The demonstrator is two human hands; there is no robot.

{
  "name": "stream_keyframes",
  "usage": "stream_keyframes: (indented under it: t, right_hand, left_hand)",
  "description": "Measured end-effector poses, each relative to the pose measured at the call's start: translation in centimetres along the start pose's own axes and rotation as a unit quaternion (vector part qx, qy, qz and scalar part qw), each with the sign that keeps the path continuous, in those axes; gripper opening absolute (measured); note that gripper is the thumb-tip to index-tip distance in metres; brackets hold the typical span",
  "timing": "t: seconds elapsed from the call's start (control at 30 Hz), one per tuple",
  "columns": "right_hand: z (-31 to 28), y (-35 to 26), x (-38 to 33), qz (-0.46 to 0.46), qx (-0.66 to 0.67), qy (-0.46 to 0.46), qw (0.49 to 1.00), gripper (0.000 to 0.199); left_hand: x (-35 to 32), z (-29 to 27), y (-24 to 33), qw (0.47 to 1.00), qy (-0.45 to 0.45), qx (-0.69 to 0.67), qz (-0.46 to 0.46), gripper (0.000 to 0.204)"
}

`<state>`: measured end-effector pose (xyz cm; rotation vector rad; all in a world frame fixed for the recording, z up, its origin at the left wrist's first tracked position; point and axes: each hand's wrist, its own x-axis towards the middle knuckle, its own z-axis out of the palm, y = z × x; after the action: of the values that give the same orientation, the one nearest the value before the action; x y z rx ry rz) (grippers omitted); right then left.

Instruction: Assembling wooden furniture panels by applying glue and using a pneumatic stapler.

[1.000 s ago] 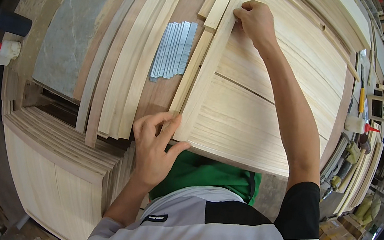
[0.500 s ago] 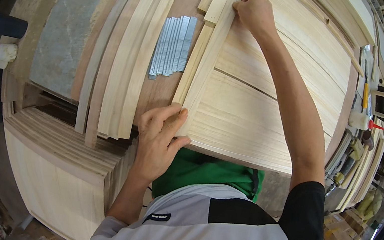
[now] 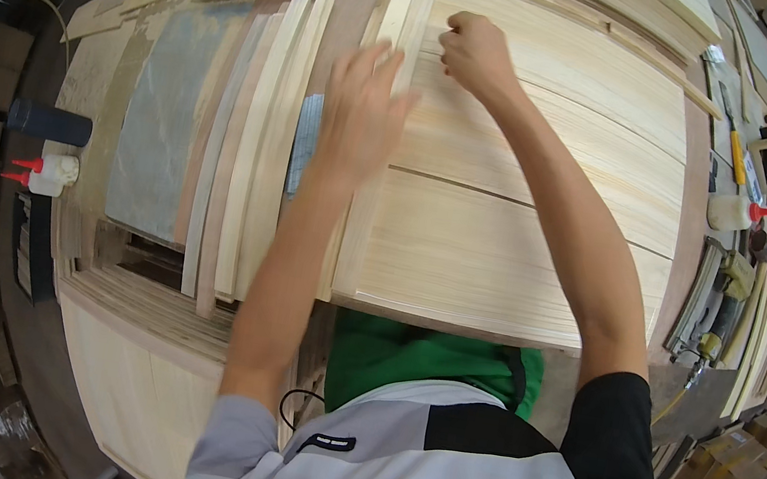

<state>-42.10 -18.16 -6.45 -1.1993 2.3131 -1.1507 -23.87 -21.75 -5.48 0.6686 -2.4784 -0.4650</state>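
My left hand (image 3: 361,114) has come up from the near end of the thin wooden strip (image 3: 367,186) and now lies flat with its fingers spread apart, well up the strip's length, clamped on nothing that I can see. My right hand (image 3: 471,51) sits close beside it, further along, its fingers drawn together at the edge where the strip meets the wide pale wooden panel (image 3: 533,194); whether it pinches the strip or only presses it, I cannot tell. The strip runs along the panel's left edge, from the near side of the bench (image 3: 688,240) toward the far side. A moment back the two hands were at opposite ends of the strip; now both are at the far part, which I judge means the near end is seated and the work has moved up the joint. Loose strips (image 3: 260,128) lie to the left, and a glue bottle (image 3: 738,211) stands at the right edge.
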Motion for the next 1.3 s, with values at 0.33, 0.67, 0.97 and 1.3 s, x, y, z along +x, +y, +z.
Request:
stream_keyframes:
  t: [0.33,0.67,0.97,1.3]
  right_hand:
    - [-28.4,14.3,-22.2,0.211,-0.09,0.161,0.96,0.038]
    - [-37.9,24.9,-33.6,0.396,-0.352,0.186,0.828,0.051]
    - [-38.8,24.0,-33.2,0.435,0.095,0.218,0.868,0.026]
    - [-37.0,13.8,-30.4,0.355,0.064,0.244,0.9,0.019]
  left_hand:
    - [8.9,7.5,-5.4,0.987,-0.013,0.149,0.05,0.045]
    - [9.4,6.9,-6.0,0.965,-0.075,0.246,0.057,0.048]
    - [8.8,7.5,-6.5,0.994,-0.034,0.104,-0.021,0.044]
    - [8.3,6.6,-6.4,0.995,0.041,0.086,-0.017,0.045]
